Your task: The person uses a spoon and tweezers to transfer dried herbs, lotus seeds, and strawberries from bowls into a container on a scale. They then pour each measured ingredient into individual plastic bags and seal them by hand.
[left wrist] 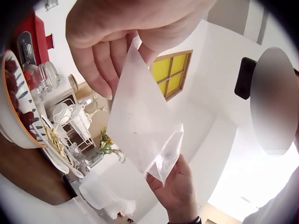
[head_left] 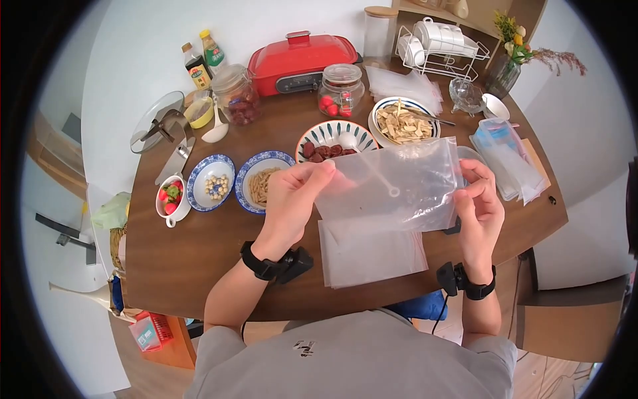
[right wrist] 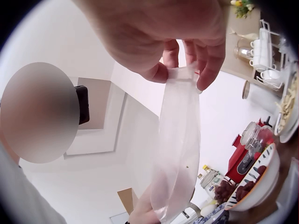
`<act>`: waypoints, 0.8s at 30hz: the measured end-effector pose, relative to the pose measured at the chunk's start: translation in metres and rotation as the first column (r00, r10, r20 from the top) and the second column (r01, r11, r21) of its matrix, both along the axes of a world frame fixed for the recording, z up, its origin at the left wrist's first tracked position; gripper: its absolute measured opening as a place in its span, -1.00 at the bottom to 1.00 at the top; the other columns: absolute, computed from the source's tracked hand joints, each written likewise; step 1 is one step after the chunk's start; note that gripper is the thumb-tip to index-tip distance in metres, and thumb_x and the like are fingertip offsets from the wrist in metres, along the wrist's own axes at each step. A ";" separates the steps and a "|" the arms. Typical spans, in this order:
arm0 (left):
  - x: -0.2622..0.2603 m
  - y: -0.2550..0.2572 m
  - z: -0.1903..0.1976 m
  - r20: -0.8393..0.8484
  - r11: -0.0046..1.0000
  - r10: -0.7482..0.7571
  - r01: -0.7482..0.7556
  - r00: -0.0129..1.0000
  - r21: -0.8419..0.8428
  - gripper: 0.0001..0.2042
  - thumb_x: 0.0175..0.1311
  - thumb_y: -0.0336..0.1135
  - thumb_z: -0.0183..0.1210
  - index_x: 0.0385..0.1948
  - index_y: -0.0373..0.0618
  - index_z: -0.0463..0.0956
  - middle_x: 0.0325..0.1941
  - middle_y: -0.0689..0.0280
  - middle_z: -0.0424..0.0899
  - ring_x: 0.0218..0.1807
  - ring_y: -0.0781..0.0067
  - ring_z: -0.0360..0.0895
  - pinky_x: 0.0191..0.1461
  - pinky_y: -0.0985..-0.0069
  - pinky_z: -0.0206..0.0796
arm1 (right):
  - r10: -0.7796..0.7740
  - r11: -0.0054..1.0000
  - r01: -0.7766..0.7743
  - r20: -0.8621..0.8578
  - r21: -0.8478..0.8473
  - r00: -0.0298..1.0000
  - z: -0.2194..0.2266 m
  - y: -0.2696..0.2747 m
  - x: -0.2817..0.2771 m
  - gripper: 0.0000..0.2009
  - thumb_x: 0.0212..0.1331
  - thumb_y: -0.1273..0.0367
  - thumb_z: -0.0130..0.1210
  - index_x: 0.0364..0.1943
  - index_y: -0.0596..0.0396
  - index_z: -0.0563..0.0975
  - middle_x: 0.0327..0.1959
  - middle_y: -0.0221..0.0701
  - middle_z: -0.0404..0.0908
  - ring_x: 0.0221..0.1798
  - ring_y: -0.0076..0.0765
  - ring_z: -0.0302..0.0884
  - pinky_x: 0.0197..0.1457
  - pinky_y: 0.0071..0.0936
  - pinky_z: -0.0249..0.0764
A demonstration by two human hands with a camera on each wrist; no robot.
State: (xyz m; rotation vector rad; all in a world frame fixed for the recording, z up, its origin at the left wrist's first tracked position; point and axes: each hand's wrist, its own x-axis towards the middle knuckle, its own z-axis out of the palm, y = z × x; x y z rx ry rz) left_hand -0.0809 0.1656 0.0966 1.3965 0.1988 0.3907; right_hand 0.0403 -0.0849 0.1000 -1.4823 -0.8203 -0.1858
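A clear plastic zip bag [head_left: 419, 199] is stretched between both hands over the table. My left hand [head_left: 290, 203] pinches one end of it between thumb and fingers. At the opposite end my right hand [head_left: 483, 216] pinches the edge. In the right wrist view that edge of the bag [right wrist: 180, 135] shows a small red mark by the fingers. The bag looks flat, with nothing inside. Below it lies a stack of similar bags [head_left: 372, 261]. Partly covered by the raised bag is an orange-rimmed bowl [head_left: 362, 135] with dark red dates and a white spoon.
Blue-patterned bowls [head_left: 194, 179] hold pale pieces at the left, beside a small white bowl [head_left: 183, 211] of strawberries. Behind stand glass jars [head_left: 239, 90] and a red electric cooker [head_left: 299, 56]. At the right are a plate [head_left: 373, 123] of dried slices and a plastic box [head_left: 495, 130].
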 end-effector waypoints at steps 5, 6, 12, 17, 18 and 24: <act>-0.004 -0.006 0.003 0.040 0.994 -0.096 0.094 0.995 0.061 -0.72 0.41 -0.26 0.08 -0.28 -0.31 0.66 -0.33 0.24 0.74 -0.24 0.55 0.64 -0.04 0.60 0.44 | 0.143 0.980 -0.083 -0.345 0.183 0.927 0.015 0.009 -0.009 -0.92 0.21 0.48 0.15 -0.26 0.17 0.51 0.04 -0.28 0.48 0.01 -0.47 0.47 0.01 -0.54 0.41; -0.005 -0.007 0.001 0.038 0.994 -0.098 0.096 0.994 0.059 -0.72 0.41 -0.26 0.08 -0.28 -0.31 0.66 -0.33 0.24 0.74 -0.24 0.55 0.64 -0.04 0.60 0.44 | 0.183 0.980 -0.130 -0.415 0.152 0.891 0.015 0.006 -0.007 -0.90 0.23 0.47 0.15 -0.23 0.18 0.50 -0.07 -0.31 0.55 -0.08 -0.55 0.49 -0.05 -0.59 0.41; -0.016 -0.020 -0.009 0.047 0.870 -0.304 0.298 0.951 -0.392 -0.59 0.41 -0.15 0.08 0.13 -0.29 0.43 0.11 0.15 0.58 0.07 0.37 0.58 0.09 0.42 0.44 | 0.034 0.992 0.011 -0.359 0.123 0.933 0.005 0.004 -0.006 -0.96 0.29 0.48 0.11 -0.27 0.15 0.51 -0.42 -0.54 0.58 -0.46 -0.76 0.39 -0.37 -0.75 0.30; -0.023 -0.035 -0.020 -0.089 0.911 -0.362 0.332 0.928 -0.246 -0.66 0.40 -0.26 0.08 0.11 -0.26 0.43 0.08 0.17 0.59 0.07 0.38 0.56 0.09 0.42 0.45 | -0.020 0.993 0.056 -0.325 0.102 0.945 0.005 0.006 -0.012 -0.95 0.28 0.48 0.12 -0.30 0.13 0.49 -0.45 -0.56 0.55 -0.47 -0.78 0.38 -0.42 -0.76 0.27; -0.023 -0.034 -0.022 -0.127 0.918 -0.356 0.321 0.926 -0.231 -0.70 0.39 -0.29 0.08 0.05 -0.26 0.47 0.03 0.19 0.62 0.03 0.40 0.59 0.04 0.45 0.48 | -0.047 0.992 0.081 -0.310 0.095 0.949 0.005 0.006 -0.012 -0.95 0.28 0.48 0.12 -0.31 0.13 0.49 -0.47 -0.57 0.54 -0.48 -0.78 0.37 -0.45 -0.77 0.26; -0.026 -0.031 -0.023 -0.125 0.977 -0.177 0.159 0.976 -0.143 -0.75 0.42 -0.31 0.04 -0.04 -0.30 0.51 -0.10 0.09 0.67 -0.22 0.37 0.66 -0.21 0.42 0.57 | -0.076 0.994 0.092 -0.242 0.055 0.967 0.003 0.006 -0.012 -0.94 0.32 0.48 0.06 -0.20 0.12 0.44 -0.50 -0.55 0.53 -0.56 -0.78 0.34 -0.55 -0.79 0.21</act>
